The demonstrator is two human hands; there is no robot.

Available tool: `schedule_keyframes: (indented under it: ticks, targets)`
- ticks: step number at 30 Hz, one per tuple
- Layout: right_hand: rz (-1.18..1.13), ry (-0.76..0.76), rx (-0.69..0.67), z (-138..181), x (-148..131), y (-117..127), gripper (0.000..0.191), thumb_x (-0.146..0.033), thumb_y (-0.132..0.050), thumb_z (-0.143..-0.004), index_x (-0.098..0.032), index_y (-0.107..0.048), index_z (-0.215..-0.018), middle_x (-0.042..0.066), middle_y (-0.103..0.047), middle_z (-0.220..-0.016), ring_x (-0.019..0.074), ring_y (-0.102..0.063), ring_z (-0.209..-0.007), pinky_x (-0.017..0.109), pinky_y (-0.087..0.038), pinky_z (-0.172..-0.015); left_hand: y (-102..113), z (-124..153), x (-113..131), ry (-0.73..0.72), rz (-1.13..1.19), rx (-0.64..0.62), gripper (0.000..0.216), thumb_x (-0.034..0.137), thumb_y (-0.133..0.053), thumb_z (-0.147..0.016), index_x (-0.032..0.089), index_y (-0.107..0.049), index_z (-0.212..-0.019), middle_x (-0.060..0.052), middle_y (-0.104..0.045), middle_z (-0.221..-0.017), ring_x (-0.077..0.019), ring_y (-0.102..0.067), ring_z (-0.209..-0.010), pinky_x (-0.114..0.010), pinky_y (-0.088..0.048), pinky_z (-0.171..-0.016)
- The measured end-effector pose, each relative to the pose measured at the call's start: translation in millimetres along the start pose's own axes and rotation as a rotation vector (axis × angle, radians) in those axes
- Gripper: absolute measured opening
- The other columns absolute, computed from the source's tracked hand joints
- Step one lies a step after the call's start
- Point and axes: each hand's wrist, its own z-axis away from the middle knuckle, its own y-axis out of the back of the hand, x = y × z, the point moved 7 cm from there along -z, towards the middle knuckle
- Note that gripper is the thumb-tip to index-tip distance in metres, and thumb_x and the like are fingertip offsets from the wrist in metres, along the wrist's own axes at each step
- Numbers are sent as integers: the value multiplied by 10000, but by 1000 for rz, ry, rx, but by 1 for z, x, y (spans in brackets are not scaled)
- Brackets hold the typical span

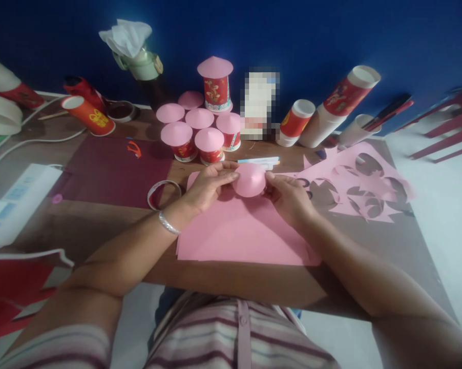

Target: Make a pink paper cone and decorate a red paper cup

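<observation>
A small pink paper cone (250,180) is held above a stack of pink paper sheets (242,230). My left hand (210,185) pinches its left edge, a silver bangle on the wrist. On the opposite edge, my right hand (288,193) grips the cone between thumb and fingers. Just behind stand several red paper cups topped with pink cone roofs, among them a front cup (209,154); one roofed cup (216,92) is raised above the others. Between the cone and the cups lie pens (258,161). A roll of tape (164,195) rests by my left wrist.
Pink paper scraps with round holes (359,179) lie at right, partly over scissors (305,188). Stacked paper cups (340,105) and a pen holder (359,130) stand behind them. At left are an orange-red cup (88,115), a dark red sheet (119,171) and a white cable (39,141).
</observation>
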Motion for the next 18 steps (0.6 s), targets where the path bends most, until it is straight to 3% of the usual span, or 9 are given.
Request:
schedule_keyframes:
  ticks: [4,9,18]
  targets:
    - [-41,-43,-55,1,6,-5,458,-660,-842,-747,-225,-704,-714,13,-631,-679,186,-594,-718,348,-477,-710,-1,0,0,4,-14,-10,352,300,-914,-714,152,-775,-1002,-51,-769,-932,-160,-693,-848,-298,-526,-818]
    - [-18,-67,-57,3,7,-5,399,-532,-919,-699,-211,-689,-649,1,-632,-671,138,-529,-638,321,-431,-653,-2,0,-1,8,-16,-23,378,309,-921,-709,148,-789,-1024,-70,-782,-985,-167,-711,-877,-308,-543,-833]
    - [9,-71,-47,3,8,-4,361,-517,-926,-671,-217,-726,-674,3,-665,-695,137,-541,-666,316,-438,-672,-3,2,3,-46,-2,-30,318,314,-909,-729,174,-789,-988,-31,-760,-905,-138,-682,-794,-296,-545,-783]
